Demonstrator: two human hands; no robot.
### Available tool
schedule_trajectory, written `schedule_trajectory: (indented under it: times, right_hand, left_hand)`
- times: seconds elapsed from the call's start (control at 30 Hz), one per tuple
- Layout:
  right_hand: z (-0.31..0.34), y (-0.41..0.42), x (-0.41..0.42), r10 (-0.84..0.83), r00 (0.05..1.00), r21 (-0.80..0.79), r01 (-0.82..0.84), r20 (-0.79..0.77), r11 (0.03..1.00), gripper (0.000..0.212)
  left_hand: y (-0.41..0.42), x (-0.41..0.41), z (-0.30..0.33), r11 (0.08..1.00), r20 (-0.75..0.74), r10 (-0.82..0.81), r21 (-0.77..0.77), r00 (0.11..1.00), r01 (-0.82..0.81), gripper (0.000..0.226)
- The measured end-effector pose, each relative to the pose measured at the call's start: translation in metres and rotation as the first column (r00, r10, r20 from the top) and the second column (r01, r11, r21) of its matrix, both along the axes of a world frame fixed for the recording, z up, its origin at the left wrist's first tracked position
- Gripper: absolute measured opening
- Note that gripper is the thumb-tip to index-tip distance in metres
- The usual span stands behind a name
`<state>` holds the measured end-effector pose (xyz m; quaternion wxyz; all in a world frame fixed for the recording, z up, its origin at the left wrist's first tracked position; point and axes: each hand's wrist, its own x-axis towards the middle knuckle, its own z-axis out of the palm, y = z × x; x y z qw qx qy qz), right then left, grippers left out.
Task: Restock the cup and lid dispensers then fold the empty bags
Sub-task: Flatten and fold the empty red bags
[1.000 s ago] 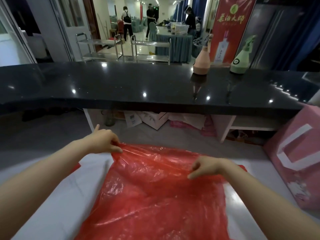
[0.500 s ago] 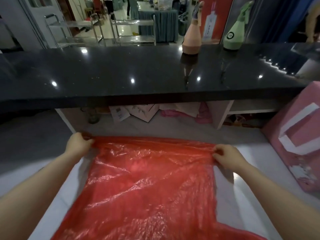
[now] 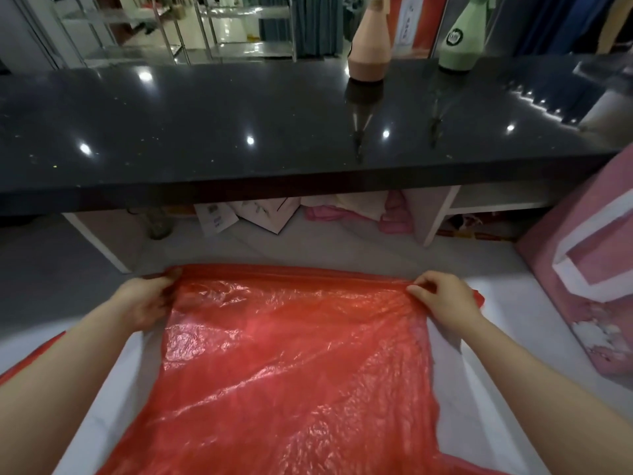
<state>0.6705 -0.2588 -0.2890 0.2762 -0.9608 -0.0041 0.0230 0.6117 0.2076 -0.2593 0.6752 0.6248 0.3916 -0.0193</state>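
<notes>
While both hands work one red plastic bag (image 3: 291, 365), the count is: one bag, two hands, two spray bottles, one pink box. The bag is thin, translucent red film, crinkled and glossy with light streaks across it, and lies spread flat on the white bench (image 3: 507, 341). Its far edge is a straight, slightly rolled line running from hand to hand. The near part runs out of the frame at the bottom. A bit of red also shows at the far left behind the left forearm; cannot tell if it is the same bag.

The left hand (image 3: 147, 299) is at the bag's far left corner, fingers curled round the edge, grip holding the film. The right hand (image 3: 442, 296) is at the bag's far right corner, thumb and fingers pinching the edge, grip also holding the film. Both forearms reach in along either side of the bag.

Beyond the bag's far edge stands a raised black glossy countertop (image 3: 239, 125), with ceiling lights reflected in it. On it, well past the bag, are the two spray bottles: a pink one (image 3: 370, 42) and a green one (image 3: 460, 39), apart from each other, both upright. Right of the bag, a pink box (image 3: 589, 286) with white markings rests on the bench, clear of the right hand. Under the countertop, past the bag, papers and pink cloth sit in an open shelf; details are too dim to tell.
</notes>
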Motion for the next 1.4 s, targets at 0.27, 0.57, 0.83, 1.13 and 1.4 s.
schedule_trajectory:
  times: [0.27,0.57,0.83,1.13,1.4]
  right_hand:
    - [-0.003,-0.015,-0.002,-0.078,0.997,-0.149,0.08,0.023,0.986,0.048]
    - [0.02,0.074,-0.033,0.225,0.916,-0.123,-0.194,0.333,0.973,0.033]
    - [-0.029,0.098,-0.045,0.401,0.902,-0.375,-0.431,-0.159,0.821,0.072]
    - [0.02,0.193,-0.041,0.646,0.753,-0.123,-0.634,0.128,0.764,0.054]
    - [0.021,0.303,-0.02,0.728,0.638,-0.024,-0.748,0.251,0.663,0.034]
  left_hand:
    - [0.015,-0.001,0.011,0.846,-0.036,-0.256,0.475,0.966,0.242,0.006]
    - [-0.03,-0.013,-0.011,0.798,0.071,-0.083,0.602,0.994,0.024,0.018]
    - [-0.047,-0.075,-0.021,0.653,0.08,-0.113,0.757,0.99,0.013,0.04]
    - [-0.065,-0.156,-0.02,0.437,-0.033,-0.214,0.891,0.976,0.125,0.042]
    - [-0.079,-0.199,-0.033,0.357,-0.037,-0.159,0.929,0.987,0.093,0.046]
